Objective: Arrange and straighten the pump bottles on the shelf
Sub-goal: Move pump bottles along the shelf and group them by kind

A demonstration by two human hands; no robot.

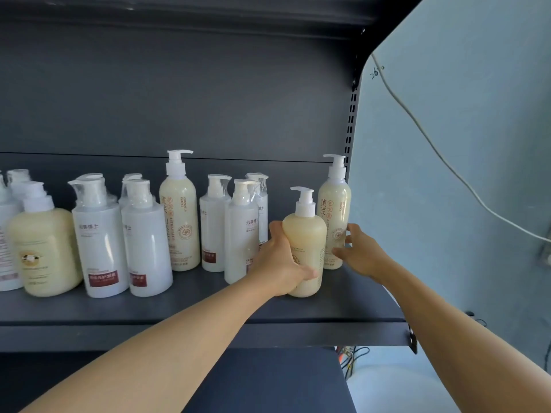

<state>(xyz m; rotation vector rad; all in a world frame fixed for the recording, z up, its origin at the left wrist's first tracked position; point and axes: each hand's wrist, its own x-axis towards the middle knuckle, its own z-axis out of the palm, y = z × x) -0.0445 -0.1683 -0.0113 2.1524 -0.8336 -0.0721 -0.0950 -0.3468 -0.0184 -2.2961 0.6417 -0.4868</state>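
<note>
Bottle (304,245) stood near shelf (208,308) front, our left hand (278,257) wrapped round its body. Right hand (357,251), fingers spread, touched the taller bottle (334,210) just behind that grip.

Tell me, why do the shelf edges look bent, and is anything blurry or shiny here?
Head view: the wide-angle lens bows the dark grey metal shelf and the pale blue wall edge; soft even light, only faint shadows; slight sheen on the clear plastic wrap over the white pump bottles; the cream pump bottle in the left hand is fairly sharp, with small print unreadable.
</note>
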